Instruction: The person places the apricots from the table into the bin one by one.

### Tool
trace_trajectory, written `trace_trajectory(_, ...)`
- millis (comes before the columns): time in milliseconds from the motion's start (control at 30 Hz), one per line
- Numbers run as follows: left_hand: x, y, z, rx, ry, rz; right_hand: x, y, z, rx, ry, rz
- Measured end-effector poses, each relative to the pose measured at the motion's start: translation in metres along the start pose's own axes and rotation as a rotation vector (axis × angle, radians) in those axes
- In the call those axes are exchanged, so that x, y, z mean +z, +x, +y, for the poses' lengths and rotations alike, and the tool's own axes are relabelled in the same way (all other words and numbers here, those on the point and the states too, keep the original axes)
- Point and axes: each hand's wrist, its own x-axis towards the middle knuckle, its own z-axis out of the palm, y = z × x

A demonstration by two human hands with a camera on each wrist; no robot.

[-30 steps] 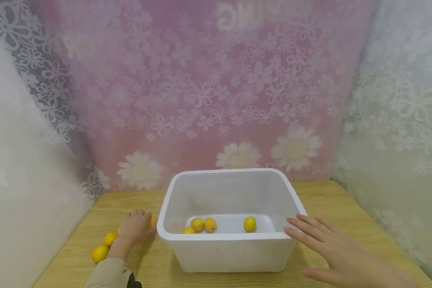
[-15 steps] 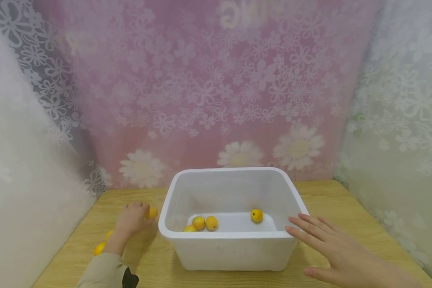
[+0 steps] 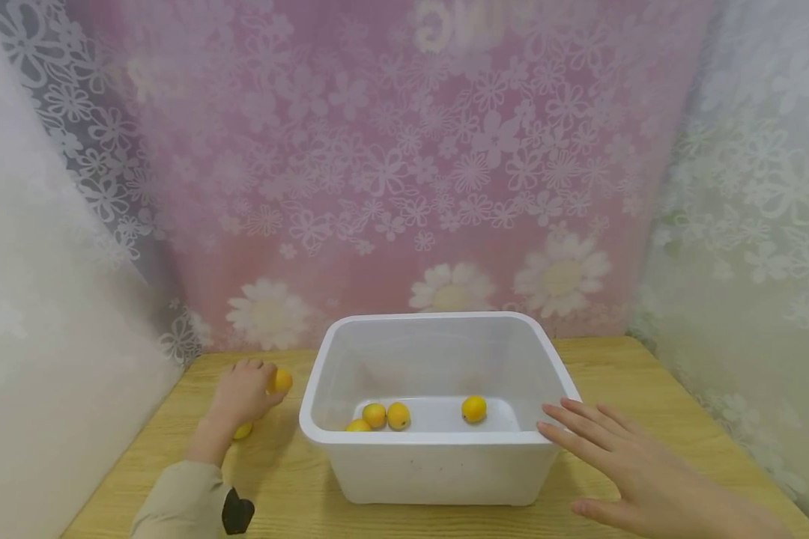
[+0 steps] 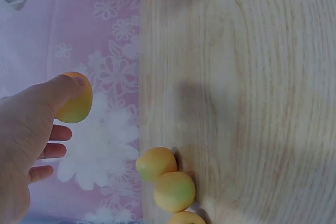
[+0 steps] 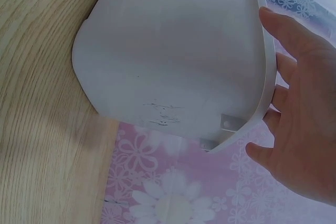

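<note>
My left hand [image 3: 244, 389] pinches a small yellow-orange fruit [image 3: 282, 380] between thumb and fingers, to the left of a white plastic tub [image 3: 438, 468]. The left wrist view shows that fruit [image 4: 75, 100] tinged green at its lower end, raised off the wooden table. Several like it, such as this fruit [image 4: 175, 191], lie in a row on the table, mostly hidden by the left arm in the head view. At the tub's right rim my right hand [image 3: 637, 464] rests its fingertips, fingers straight and spread.
Inside the tub, several fruits sit on the floor: a cluster including one fruit [image 3: 398, 416] near the left, and a single fruit [image 3: 474, 409] further right. Flower-patterned sheeting [image 3: 377, 187] stands behind the wooden table [image 3: 600, 367] and along its sides.
My left hand has moved up and slightly away with the fruit in its grip. The single fruit in the tub has rolled about. My right hand stays at the rim.
</note>
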Motion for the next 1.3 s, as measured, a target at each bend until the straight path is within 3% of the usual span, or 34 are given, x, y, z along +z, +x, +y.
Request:
trace_trajectory(333, -0.013, 0.005, -0.003, 0.013, 0.003, 0.068, 0.002, 0.0, 0.001, -0.004, 0.0, 0.02)
trace_trajectory(567, -0.027, 0.007, 0.001, 0.001, 0.003, 0.046, 0.003, 0.002, 0.002, -0.016, -0.005, 0.065)
trace_trajectory(767, -0.038, 0.01, 0.005, 0.002, -0.004, 0.052, 0.002, 0.0, 0.001, -0.001, -0.019, 0.019)
trace_trajectory(1100, -0.054, 0.015, 0.012, 0.04, 0.007, 0.116, -0.002, -0.001, -0.002, 0.04, 0.012, -0.059)
trace_trajectory(1300, -0.063, 0.019, 0.017, 0.063, -0.005, 0.126, -0.002, -0.001, -0.002, 0.042, 0.015, -0.051)
